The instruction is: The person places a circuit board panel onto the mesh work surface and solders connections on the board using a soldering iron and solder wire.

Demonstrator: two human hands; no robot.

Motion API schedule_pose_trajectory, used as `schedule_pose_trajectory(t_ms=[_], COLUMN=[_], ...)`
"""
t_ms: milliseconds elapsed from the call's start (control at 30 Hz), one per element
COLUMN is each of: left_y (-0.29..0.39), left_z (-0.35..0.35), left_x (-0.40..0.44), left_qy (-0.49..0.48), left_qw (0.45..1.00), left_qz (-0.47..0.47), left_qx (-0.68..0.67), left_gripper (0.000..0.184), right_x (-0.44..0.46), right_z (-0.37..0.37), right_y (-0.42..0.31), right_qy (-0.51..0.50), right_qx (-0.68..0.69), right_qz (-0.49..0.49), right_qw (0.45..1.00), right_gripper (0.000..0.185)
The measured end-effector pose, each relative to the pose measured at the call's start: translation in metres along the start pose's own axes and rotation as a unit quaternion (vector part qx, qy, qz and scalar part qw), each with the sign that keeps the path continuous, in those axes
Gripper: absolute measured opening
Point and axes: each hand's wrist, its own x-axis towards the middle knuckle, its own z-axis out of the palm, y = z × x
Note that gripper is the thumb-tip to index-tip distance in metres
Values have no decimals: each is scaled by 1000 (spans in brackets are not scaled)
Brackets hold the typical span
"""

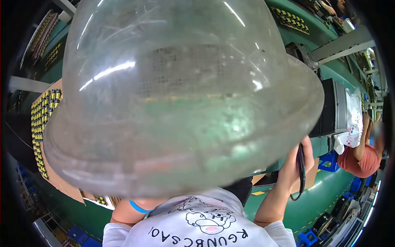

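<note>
Your right hand (pixel 293 164) is raised at the lower right rim of a large clear plastic dome with a wide flared lip (pixel 185 136); its fingers are partly bent, and the lip runs right up to them. A thin black curved loop (pixel 302 171) passes at the palm and hangs below it. I cannot tell whether your fingers close on the lip, on the loop or on both. Your left hand is hidden behind the dome, so I cannot tell its grip; only the forearm with a bright blue wristband (pixel 139 207) shows.

The dome is right in front of you, blocking much of the green work surface (pixel 331 73). Its rounded body points away from you, its flared lip lies towards your chest, and its long axis runs outward from you. The lip slants, higher at its right end.

Beyond the dome's left side is a brown cardboard sheet (pixel 62 187), with rows of small black-and-yellow cylinders (pixel 40 127) along its left edge. To the right, a black rectangular box (pixel 334 107) stands by the surface's right edge, with a printed white plastic bag (pixel 354 121) just beside it. Farther right is a co-worker in a reddish top (pixel 362 161).
</note>
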Motion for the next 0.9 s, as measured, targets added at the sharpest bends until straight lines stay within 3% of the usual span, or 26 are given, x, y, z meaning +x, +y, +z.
schedule_pose_trajectory(t_ms=[133,267,433,567,600,733,900], left_y=[6,5,4,3,2,3,2], left_z=[2,4,1,-2,-2,-2,-2], left_x=[12,13,12,7,6,4,3], left_qy=[0,3,0,-5,-5,-3,-5], left_qw=[1000,1000,1000,1000,1000,1000,1000], left_qz=[7,8,-18,-11,-10,1,0], left_qx=[-7,-15,-13,-14,-16,-15,-22], left_gripper=[24,23,23,23,23,23,23], right_x=[-2,0,-7,-30,-35,-18,-20], right_z=[4,1,-3,-4,-4,-9,13], right_y=[3,-5,-2,-25,-28,-53,-58], right_qy=[90,5,62,31,-6,-232,-195], right_qx=[48,-11,69,138,154,104,104], right_qz=[-24,38,-37,-39,-51,-132,-186], right_qw=[994,999,995,989,987,958,957], right_gripper=[25,25,29,38,41,25,21])
